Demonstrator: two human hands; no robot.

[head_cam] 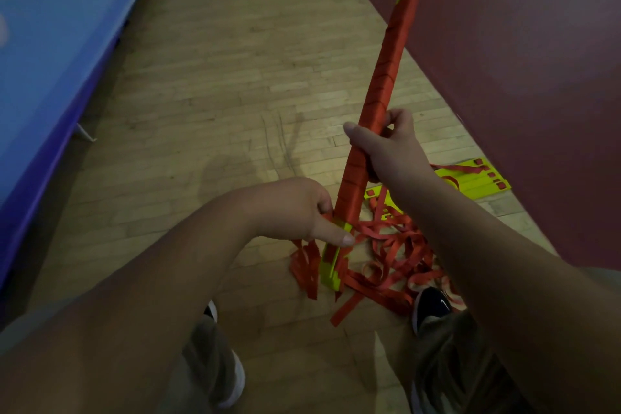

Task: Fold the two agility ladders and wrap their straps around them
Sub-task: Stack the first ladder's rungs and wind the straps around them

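1. Nearest, a shoe [431, 307] stands at the edge of a tangle [396, 255] of loose red webbing on the floor [218, 94].
2. Just beyond, the left hand [299, 208] pinches the strap [304, 265] against the bundle [386, 70] near its low end, with the thumb pressed beside bare yellow plastic.
3. The bundle's long axis runs away from the person, rising to the right. Its near end hangs low by the left hand and its far tip is high.
4. Midway up, the right hand [386, 148] holds the bundle, fingers curled round it and thumb laid along its side.
5. The unwrapped part lies below the right hand's grip and nearest the left hand, so the last turns probably fall to the left hand while the right steadies.
6. Farthest, the other ladder's yellow rungs [477, 181] lie stacked flat beside the mat [504, 44], not yet wrapped.
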